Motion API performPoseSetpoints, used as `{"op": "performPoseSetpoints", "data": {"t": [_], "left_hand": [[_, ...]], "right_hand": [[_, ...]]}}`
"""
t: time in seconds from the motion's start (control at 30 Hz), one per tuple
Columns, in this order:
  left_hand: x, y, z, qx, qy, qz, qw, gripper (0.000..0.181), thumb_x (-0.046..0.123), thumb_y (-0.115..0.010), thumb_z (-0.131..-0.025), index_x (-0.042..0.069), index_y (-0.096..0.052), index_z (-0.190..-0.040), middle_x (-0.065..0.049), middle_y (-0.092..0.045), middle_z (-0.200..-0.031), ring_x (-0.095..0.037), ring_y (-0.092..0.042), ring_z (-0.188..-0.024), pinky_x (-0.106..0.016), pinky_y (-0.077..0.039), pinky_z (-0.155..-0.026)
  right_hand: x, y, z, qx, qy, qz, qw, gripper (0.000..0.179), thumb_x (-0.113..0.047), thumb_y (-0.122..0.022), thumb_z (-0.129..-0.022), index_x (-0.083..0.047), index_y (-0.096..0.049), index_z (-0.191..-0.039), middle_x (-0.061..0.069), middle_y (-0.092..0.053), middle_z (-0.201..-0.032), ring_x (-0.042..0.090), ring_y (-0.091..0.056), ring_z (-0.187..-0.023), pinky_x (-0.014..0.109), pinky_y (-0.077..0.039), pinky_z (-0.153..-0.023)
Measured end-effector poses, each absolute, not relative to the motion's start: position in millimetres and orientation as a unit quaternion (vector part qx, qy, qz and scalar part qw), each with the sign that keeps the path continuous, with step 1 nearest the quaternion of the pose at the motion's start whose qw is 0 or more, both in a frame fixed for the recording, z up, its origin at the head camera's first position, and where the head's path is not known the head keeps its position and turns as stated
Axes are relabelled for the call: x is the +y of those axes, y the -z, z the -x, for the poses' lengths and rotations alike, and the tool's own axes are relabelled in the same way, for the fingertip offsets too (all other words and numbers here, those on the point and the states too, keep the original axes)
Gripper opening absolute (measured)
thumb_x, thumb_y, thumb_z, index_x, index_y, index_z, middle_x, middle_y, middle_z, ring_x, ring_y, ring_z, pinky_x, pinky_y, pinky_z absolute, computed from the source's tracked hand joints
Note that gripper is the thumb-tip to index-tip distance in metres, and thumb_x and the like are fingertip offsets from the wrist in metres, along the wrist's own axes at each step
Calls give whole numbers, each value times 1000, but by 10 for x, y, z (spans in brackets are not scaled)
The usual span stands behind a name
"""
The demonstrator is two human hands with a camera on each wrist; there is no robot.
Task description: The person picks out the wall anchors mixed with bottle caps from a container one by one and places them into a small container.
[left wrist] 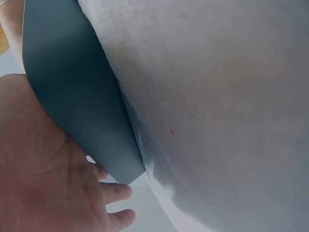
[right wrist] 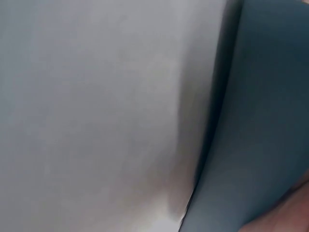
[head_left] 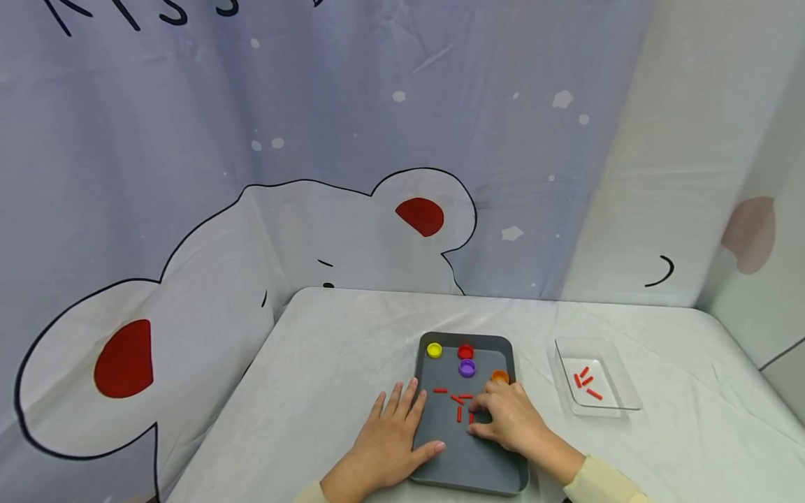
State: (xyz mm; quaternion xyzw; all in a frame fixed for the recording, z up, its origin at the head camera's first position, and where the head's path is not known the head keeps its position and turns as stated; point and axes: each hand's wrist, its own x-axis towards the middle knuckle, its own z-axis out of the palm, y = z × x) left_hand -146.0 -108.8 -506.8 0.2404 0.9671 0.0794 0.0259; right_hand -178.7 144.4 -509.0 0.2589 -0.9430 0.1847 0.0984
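My left hand (head_left: 391,441), fingers spread, rests over the left rim of a dark grey tray (head_left: 472,475); the left wrist view shows its palm (left wrist: 43,164) beside the tray's side. With thumb and forefinger, my right hand (head_left: 511,417) pinches the ends of a short red stick (head_left: 471,418) on the tray. Close by lie other red sticks, one upright in line (head_left: 459,414) and one lying across (head_left: 440,390). Farther back are small round caps: yellow (head_left: 434,350), red (head_left: 465,351), purple (head_left: 467,368) and orange (head_left: 499,376), the last partly behind the right hand.
A clear plastic box (head_left: 619,406) stands to the right of the tray with several red sticks (head_left: 594,395) inside. White cloth (head_left: 339,363) covers the table, and a printed curtain (head_left: 352,91) hangs behind it.
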Motion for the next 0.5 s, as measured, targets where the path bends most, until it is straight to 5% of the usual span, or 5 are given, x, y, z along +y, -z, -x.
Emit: {"op": "performPoseSetpoints", "data": {"t": [0.5], "left_hand": [[-1089, 5060, 1459, 969, -74, -234, 35, 89, 75, -38, -96, 12, -33, -160, -9, -21, -168, -35, -21, -154, -59, -22, -119]], "right_hand": [[1481, 5038, 1798, -933, -214, -269, 109, 17, -25, -89, -73, -20, -76, -82, -12, -56, -79, 9, -56, -80, 33, -37, -73]]}}
